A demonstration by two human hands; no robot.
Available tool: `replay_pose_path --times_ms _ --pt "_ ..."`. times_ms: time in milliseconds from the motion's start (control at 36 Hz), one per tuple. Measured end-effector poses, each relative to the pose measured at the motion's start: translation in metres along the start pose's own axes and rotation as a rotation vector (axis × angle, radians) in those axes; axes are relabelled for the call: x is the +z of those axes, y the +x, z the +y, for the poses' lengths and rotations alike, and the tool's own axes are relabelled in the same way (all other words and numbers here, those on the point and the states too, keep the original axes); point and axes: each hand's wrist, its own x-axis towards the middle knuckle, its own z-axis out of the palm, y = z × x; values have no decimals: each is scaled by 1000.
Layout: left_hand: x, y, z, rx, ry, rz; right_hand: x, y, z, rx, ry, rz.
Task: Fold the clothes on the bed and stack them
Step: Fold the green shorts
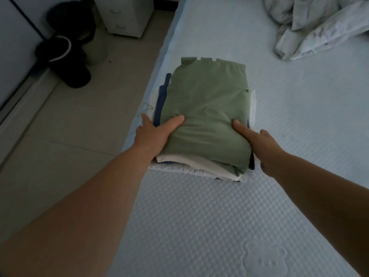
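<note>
Stack of folded clothes (203, 124), green garment (207, 108) on top, sits near left edge of bed (279, 136); left hand (153, 134) & right hand (257, 144) clamp its sides, thumbs on top, other fingers prob. tucked under, so a lopsided lift could slide layers apart or tip it floorward.

You stood in dim light beside a pale quilted mattress (219, 226). Beige floor tiles (65, 152) ran along its left, where a white drawer cabinet (123, 15) and a black rounded object (67, 54) stood.
</note>
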Motion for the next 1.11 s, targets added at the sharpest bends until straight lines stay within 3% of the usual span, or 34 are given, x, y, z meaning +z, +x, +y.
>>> replay_pose_path --times_ms 111,306,500,694,861,1111 --pt "-9 10 -4 -86 -214 -248 -7 11 3 86 49 -198" --pt "-17 29 1 -154 -14 -258 -11 23 1 175 32 -351" --pt "-18 30 3 -186 6 -312 3 28 1 218 129 -359" --pt "-14 19 9 -124 -13 -178 1 12 1 132 127 -235" --pt "-22 -39 -2 -228 -1 -240 -24 -42 8 139 53 -230" --pt "4 -177 -97 -365 -167 -330 -63 -157 123 306 136 -353"
